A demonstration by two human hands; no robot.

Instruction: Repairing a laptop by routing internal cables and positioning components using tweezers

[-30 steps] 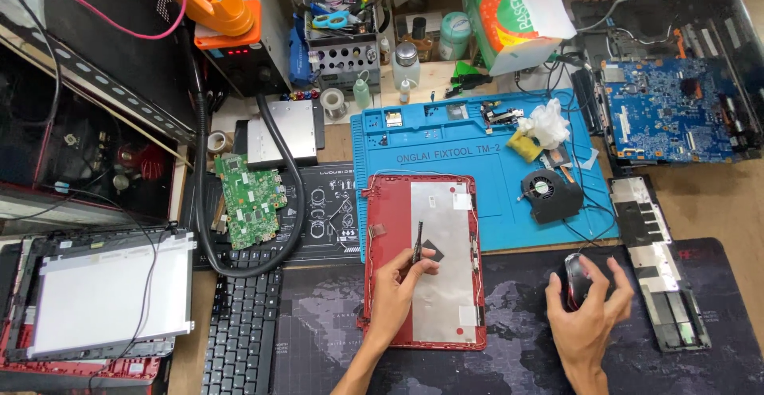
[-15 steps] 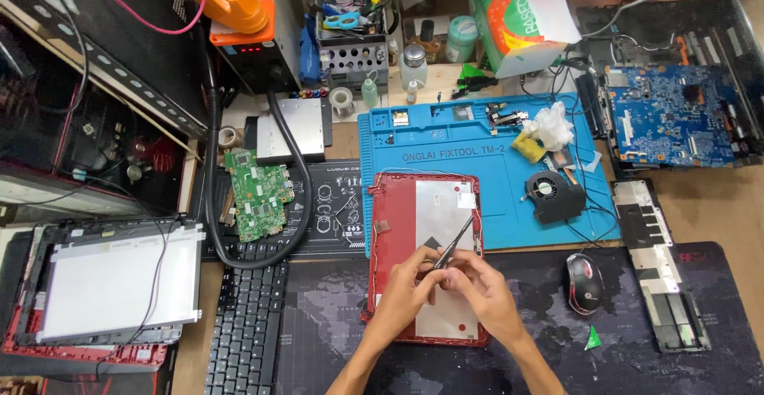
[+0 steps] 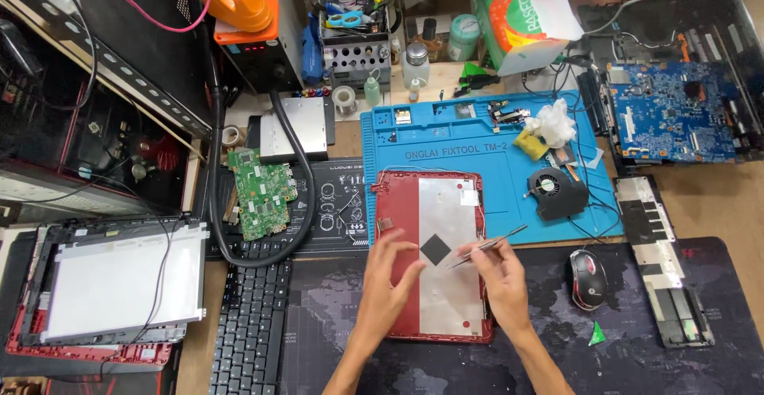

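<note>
1. Slim tweezers [image 3: 487, 245] are pinched in the grip of the right hand [image 3: 500, 277]; the left hand [image 3: 390, 274] lies released, fingers spread.
2. Both are rested on the red laptop cover [image 3: 434, 253], mid-counter.
3. A black square pad [image 3: 435, 249] sits between them.

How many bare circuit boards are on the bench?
2: a green circuit board left of the red laptop lid, and a blue circuit board at far right. Others may be hidden.
</note>
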